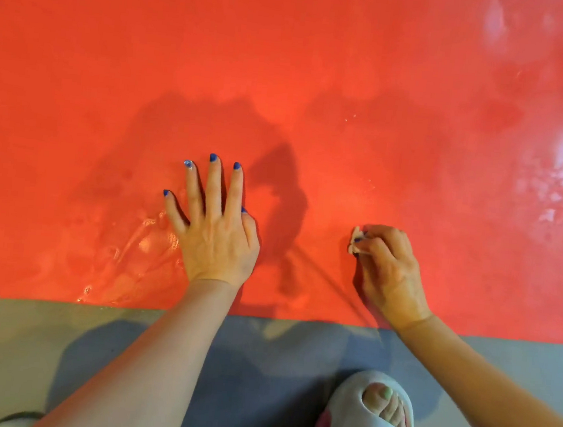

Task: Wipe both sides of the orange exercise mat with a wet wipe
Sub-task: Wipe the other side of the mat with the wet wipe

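Orange mat (288, 59), wipe-pinching right hand (389, 272).

No text, label, brand, number or sign can be read anywhere in this view. The orange exercise mat (288, 59), filling the frame from nine o'clock through twelve to three, carries no print, and the slipper (350, 416) at five o'clock shows only coloured patches.
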### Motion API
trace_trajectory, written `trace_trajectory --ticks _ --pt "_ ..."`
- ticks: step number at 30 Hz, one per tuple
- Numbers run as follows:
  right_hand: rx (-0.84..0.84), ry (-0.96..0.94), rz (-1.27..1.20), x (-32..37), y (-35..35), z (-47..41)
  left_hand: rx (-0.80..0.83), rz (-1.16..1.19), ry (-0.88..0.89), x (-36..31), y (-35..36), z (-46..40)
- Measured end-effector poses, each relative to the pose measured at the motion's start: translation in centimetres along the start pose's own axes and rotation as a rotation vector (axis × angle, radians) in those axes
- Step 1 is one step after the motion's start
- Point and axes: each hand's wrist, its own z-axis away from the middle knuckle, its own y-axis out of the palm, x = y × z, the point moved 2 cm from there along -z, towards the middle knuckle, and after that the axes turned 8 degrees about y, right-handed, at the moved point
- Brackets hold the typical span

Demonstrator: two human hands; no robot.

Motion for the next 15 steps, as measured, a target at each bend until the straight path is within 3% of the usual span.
trace_trajectory --ticks 5,8,12,15 --pt "0.073 -0.155 -0.120 7.0 5.2 -5.1 -0.005 0.003 -0.018 0.1 0.0 0.0" --pt "0.091 -0.214 -0.094 7.0 5.2 -7.3 -0.013 0.012 -0.018 0.2 -0.1 0.0" --pt "-0.048 -0.104 -0.058 1.3 0.9 -5.0 -0.010 0.010 -0.021 0.0 -0.1 -0.1" --pt "-0.106 0.025 -0.071 0.8 1.0 -4.7 0.002 0.008 -0.027 -0.1 0.0 -0.2"
